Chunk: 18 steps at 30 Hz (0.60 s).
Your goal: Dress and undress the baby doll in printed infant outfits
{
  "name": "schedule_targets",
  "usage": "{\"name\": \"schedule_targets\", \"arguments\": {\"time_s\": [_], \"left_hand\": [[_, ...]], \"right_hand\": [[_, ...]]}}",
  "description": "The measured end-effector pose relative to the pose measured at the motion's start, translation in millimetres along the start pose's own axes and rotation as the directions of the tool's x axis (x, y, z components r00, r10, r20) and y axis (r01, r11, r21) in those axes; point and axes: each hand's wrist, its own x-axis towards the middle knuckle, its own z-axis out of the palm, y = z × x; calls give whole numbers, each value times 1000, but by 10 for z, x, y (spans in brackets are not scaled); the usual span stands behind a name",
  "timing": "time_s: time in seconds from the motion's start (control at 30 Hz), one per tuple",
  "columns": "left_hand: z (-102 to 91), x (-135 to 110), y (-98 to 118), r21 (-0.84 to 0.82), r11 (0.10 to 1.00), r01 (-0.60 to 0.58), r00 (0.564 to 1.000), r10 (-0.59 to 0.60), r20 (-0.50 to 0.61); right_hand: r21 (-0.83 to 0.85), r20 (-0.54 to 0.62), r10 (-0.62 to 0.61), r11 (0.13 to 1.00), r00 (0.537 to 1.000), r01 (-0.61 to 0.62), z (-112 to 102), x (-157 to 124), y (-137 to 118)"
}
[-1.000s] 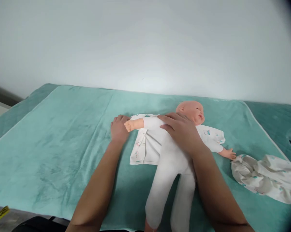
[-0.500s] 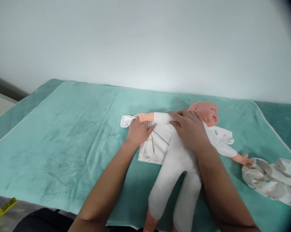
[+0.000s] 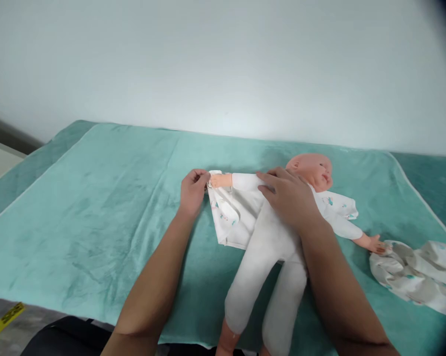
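Observation:
A baby doll with a white cloth body lies on its back, head to the upper right and legs toward me. Spread under its torso is a white printed baby shirt. My left hand pinches the shirt's sleeve end beside the doll's outstretched hand; the fingertips partly hide the cloth. My right hand grips the doll at the upper chest and shoulder, fingers over the top of the arm. The shirt's other sleeve lies beside the doll's far arm.
Crumpled white printed cloth lies at the right, touching the doll's other hand. A green plush cover spreads over the table against a pale wall. A black object and yellow tape show below the front edge.
My left hand has moved left and up from the shirt's side and now pinches the sleeve end, drawing the shirt's edge with it. My right hand stays on the doll.

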Motion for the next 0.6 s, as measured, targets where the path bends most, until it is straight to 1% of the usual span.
{"name": "schedule_targets", "arguments": {"time_s": [0.03, 0.1, 0.17, 0.2, 0.23, 0.27, 0.33, 0.37, 0.4, 0.43, 0.47, 0.5, 0.53, 0.57, 0.6], "left_hand": [[-12, 7, 3, -109, 993, 37, 999, -35, 22], [-26, 9, 4, -247, 966, 80, 995, -65, 69], [-38, 3, -8, -307, 948, 88, 995, -67, 80], [-44, 0, -22, -306, 949, 82, 995, -60, 81], [-48, -6, -44, -277, 959, 65, 996, -45, 77], [-45, -16, -72, -211, 977, 34, 997, -20, 72], [-8, -62, -134, 27, 996, -82, 993, 80, 85], [30, -100, -161, 172, 971, -169, 981, 149, 124], [80, -146, -181, 303, 915, -268, 957, 218, 189], [140, -196, -193, 399, 839, -371, 920, 275, 277], [202, -247, -196, 452, 761, -466, 874, 315, 370], [261, -291, -192, 470, 697, -541, 828, 344, 443], [310, -326, -185, 471, 654, -592, 792, 365, 489], [344, -349, -179, 468, 634, -616, 775, 380, 505], [361, -360, -178, 468, 633, -617, 776, 389, 497]], "right_hand": [[-17, 2, 3, 1000, 1000, -3, 1, -5, 6], [-54, 3, 13, 998, 1000, -12, 0, -12, 19], [-78, -3, 16, 997, 1000, -16, -6, -14, 17], [-87, -9, 14, 996, 1000, -15, -9, -14, 5], [-97, -18, 11, 995, 1000, -12, -9, -13, -13], [-109, -26, 6, 994, 1000, -8, -4, -11, -39], [-139, -35, -18, 990, 999, 13, 20, -5, -100], [-153, -32, -38, 988, 999, 33, 41, 1, -129], [-162, -23, -62, 985, 998, 58, 65, 10, -152], [-161, -8, -88, 983, 996, 85, 91, 23, -168], [-150, 7, -108, 983, 994, 108, 117, 39, -175], [-128, 17, -121, 984, 992, 123, 142, 59, -172], [-96, 21, -130, 987, 991, 132, 162, 79, -160], [-57, 15, -135, 989, 991, 136, 179, 95, -139], [-16, -1, -133, 991, 991, 133, 190, 100, -111]]}}
